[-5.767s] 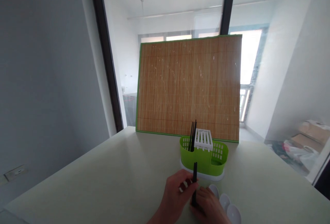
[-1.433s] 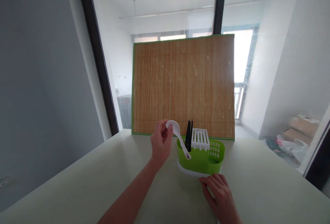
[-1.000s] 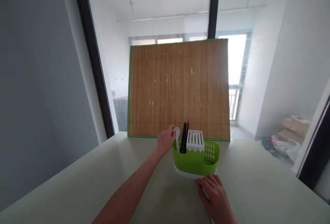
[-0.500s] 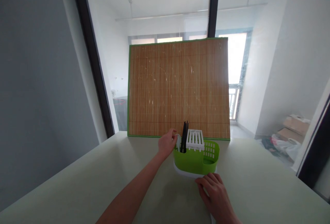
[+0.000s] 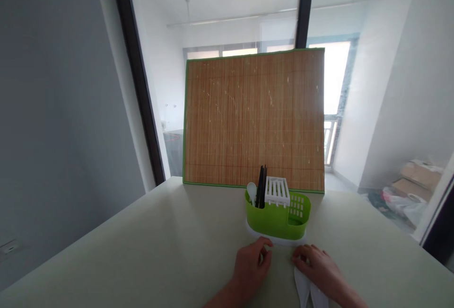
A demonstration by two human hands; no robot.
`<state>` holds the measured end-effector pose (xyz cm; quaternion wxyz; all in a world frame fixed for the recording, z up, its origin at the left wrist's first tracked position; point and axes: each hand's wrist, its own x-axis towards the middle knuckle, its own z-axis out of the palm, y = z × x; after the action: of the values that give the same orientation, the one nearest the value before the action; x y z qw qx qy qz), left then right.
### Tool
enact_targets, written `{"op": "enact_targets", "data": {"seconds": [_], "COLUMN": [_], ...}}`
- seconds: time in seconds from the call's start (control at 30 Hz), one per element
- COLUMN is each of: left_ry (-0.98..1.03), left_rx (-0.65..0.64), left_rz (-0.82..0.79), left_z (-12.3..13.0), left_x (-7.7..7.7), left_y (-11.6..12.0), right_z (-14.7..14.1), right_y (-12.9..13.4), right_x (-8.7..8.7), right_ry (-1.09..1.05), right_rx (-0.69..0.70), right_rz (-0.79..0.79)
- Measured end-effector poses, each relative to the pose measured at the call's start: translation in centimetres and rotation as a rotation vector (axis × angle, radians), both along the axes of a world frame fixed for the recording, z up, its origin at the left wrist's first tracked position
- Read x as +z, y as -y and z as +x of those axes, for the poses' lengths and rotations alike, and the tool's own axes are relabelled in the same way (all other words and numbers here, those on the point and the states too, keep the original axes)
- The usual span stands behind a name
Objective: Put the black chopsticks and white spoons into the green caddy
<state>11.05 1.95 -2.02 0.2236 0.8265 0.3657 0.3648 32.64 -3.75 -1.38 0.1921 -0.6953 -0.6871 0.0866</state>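
Observation:
A green cutlery holder (image 5: 269,223) stands on a white base tray (image 5: 255,233). In its left part are a white spoon (image 5: 251,190) and several black chopsticks (image 5: 261,187); a white slatted rack (image 5: 277,190) sits over its middle. My left hand (image 5: 252,263), thumb and forefinger apart, is just before the tray and holds nothing I can see. My right hand (image 5: 317,266) lies to the right with its fingers curled down, over the upper end of a white spoon (image 5: 301,286). Another white utensil (image 5: 318,297) lies beside that spoon, partly hidden by the hand.
A bamboo mat (image 5: 253,123) with green edging stands upright at the back of the pale table (image 5: 149,242). Behind it is a glass partition with a dark frame (image 5: 305,10). Cardboard boxes (image 5: 422,175) and plastic bags lie beyond, at right.
My left hand has left the spoon in the holder and come back toward me, in front of the tray. My right hand stays near its place. The view has shifted slightly, showing more of the white utensils.

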Motion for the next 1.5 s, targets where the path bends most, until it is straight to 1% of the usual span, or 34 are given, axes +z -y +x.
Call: {"op": "enact_targets", "data": {"seconds": [0.1, 0.17, 0.3, 0.37, 0.43, 0.5, 0.6, 0.7, 0.77, 0.9, 0.97, 1.07, 1.13, 1.3, 1.4, 1.5], "left_ry": [-0.019, -0.029, -0.028, -0.022, -0.014, 0.005, 0.059, 0.113, 0.129, 0.13, 0.129, 0.13, 0.141, 0.185, 0.228, 0.255], "left_rx": [-0.018, -0.016, -0.025, -0.036, -0.046, -0.052, -0.065, -0.082, -0.105, -0.197, -0.263, -0.366, -0.391, -0.324, -0.296, -0.291], "left_rz": [-0.027, -0.04, -0.061, -0.068, -0.077, -0.088, -0.096, -0.085, -0.065, 0.004, 0.059, 0.164, 0.217, 0.296, 0.341, 0.348], "left_z": [0.2, 0.2, 0.1, 0.1, 0.1, 0.1, 0.1, 0.0, -0.2, -0.3, -0.3, 0.1, 0.4, 0.9, 0.9, 0.9], "left_x": [-0.6, -0.7, -1.0, -1.0, -1.0, -0.9, -0.7, -0.4, -0.1, 0.2, -0.1, -0.9, -1.4, -1.9, -2.0, -1.8], "left_y": [0.2, 0.2, 0.0, 0.0, 0.0, 0.1, 0.1, 0.3, 0.6, 1.3, 1.6, 1.9, 1.9, 1.9, 2.1, 2.2], "right_z": [0.6, 1.0, 1.4, 1.4, 1.2, 0.7, -0.6, -2.4, -3.5, -4.9, -5.2, -5.4, -5.6, -6.1, -6.2, -6.4], "right_y": [0.1, 0.1, 0.0, -0.2, -0.4, -0.6, -0.6, -0.1, 0.4, 1.6, 2.0, 2.5, 2.7, 3.0, 3.2, 3.3], "right_x": [-0.4, -0.6, -0.9, -0.9, -0.7, -0.3, 0.3, 0.7, 0.7, 0.6, 0.7, 0.8, 0.8, 0.6, 0.4, 0.4], "right_ry": [-0.044, -0.057, -0.051, -0.08, -0.14, -0.2, -0.278, -0.344, -0.347, -0.277, -0.265, -0.254, -0.227, -0.215, -0.231, -0.222], "right_rx": [0.039, 0.055, 0.085, 0.114, 0.147, 0.155, 0.111, 0.062, 0.064, 0.134, 0.136, 0.124, 0.143, 0.179, 0.172, 0.167], "right_rz": [-0.024, -0.014, 0.044, 0.095, 0.179, 0.296, 0.492, 0.681, 0.781, 0.942, 0.977, 0.991, 1.011, 1.034, 1.033, 1.036]}}
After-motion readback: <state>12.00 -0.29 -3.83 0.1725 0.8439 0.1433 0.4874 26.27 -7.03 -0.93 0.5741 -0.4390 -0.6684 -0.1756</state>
